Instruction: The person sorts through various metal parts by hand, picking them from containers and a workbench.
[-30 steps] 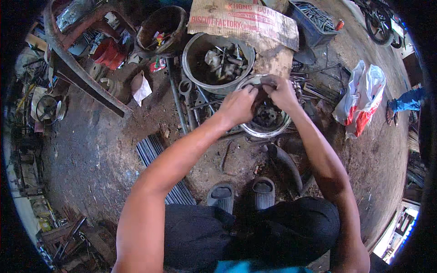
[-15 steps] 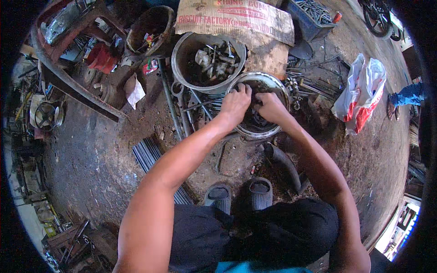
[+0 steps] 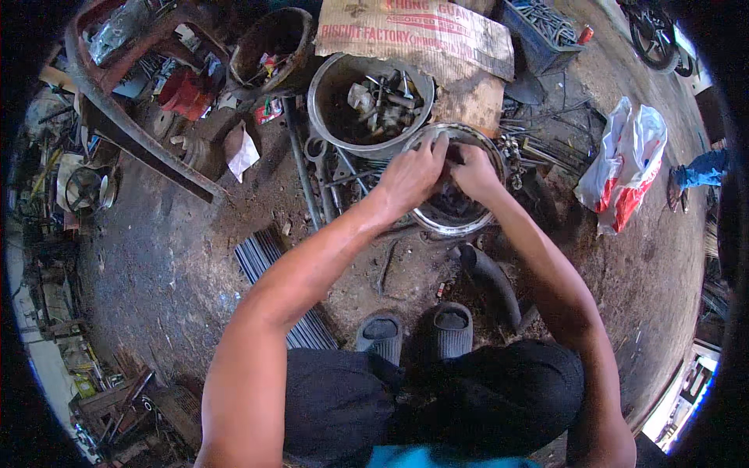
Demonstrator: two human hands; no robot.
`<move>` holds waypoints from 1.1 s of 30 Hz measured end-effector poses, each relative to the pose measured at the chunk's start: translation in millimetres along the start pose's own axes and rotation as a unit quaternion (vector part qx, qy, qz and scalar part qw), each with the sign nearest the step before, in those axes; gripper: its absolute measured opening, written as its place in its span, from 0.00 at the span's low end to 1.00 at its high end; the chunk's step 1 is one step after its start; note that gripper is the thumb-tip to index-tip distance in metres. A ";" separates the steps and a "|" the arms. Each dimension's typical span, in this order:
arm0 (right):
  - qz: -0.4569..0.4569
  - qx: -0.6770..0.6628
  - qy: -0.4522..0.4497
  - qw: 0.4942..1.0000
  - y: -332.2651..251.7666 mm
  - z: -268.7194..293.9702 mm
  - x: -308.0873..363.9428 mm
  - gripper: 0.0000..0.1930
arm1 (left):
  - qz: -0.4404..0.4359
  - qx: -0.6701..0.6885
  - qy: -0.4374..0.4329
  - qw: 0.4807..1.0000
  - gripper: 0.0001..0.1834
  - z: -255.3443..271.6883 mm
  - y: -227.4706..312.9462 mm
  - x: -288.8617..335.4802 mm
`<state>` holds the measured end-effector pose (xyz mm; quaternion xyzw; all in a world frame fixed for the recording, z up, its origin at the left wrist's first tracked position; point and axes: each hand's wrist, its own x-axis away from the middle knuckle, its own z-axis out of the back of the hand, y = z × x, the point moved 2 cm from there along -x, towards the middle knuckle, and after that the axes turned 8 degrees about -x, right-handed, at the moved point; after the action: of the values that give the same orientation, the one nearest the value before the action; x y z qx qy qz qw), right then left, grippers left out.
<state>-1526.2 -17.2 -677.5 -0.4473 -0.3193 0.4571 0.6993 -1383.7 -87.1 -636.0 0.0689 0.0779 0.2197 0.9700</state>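
A round, pale-rimmed bucket [image 3: 450, 230] stands on the dirty floor in front of me, with dark contents I cannot make out. Over its left side reaches my left hand [image 3: 416, 173], fingers stretched toward the far rim and slightly apart. My right hand [image 3: 473, 173] is inside the right half, its fingers curled in; whatever they hold is hidden. Just beyond, to the left, a larger metal pot [image 3: 316, 115] contains several greasy metal parts [image 3: 382, 105]. Both hands are close together above the bucket's contents.
Torn cardboard [image 3: 413, 35] lies behind the pot. Metal rods [image 3: 546, 148] and a plastic bag [image 3: 624, 168] are at the right. A curved dark pipe [image 3: 491, 285] lies near my sandals [image 3: 380, 334]. Ribbed strips [image 3: 261, 257] and a rusty frame [image 3: 148, 152] are leftward. Another person's sleeve [image 3: 702, 173] shows far right.
My left hand's fingers have straightened toward the bucket's far rim. The right hand stays in the bucket, with its fingers still curled. The whole view has shifted slightly.
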 end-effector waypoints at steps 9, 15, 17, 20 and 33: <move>-0.028 -0.038 0.031 0.998 -57.6 6.2 -13.1 0.15 | 0.072 0.070 0.085 0.991 0.43 51.8 -28.0 2.0; 0.003 -0.198 0.003 0.980 -92.5 -3.3 -22.6 0.11 | 0.121 0.072 0.157 0.978 0.39 69.3 -61.2 -0.5; 0.027 -0.242 -0.008 0.970 -95.7 -4.8 -25.2 0.12 | 0.108 0.059 0.160 0.979 0.37 75.2 -65.6 -0.4; 0.044 -0.206 -0.013 0.978 -94.4 -3.1 -29.7 0.11 | 0.094 0.048 0.169 0.980 0.31 77.7 -65.3 1.6; 0.016 -0.205 0.031 0.978 -77.5 2.1 -21.1 0.10 | 0.017 0.078 0.135 0.988 0.28 51.9 -48.6 10.1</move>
<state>-1508.6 -50.0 -606.3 -0.6002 -0.3766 0.3790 0.5952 -1345.2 -131.2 -594.7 0.1153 0.2239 0.2370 0.9383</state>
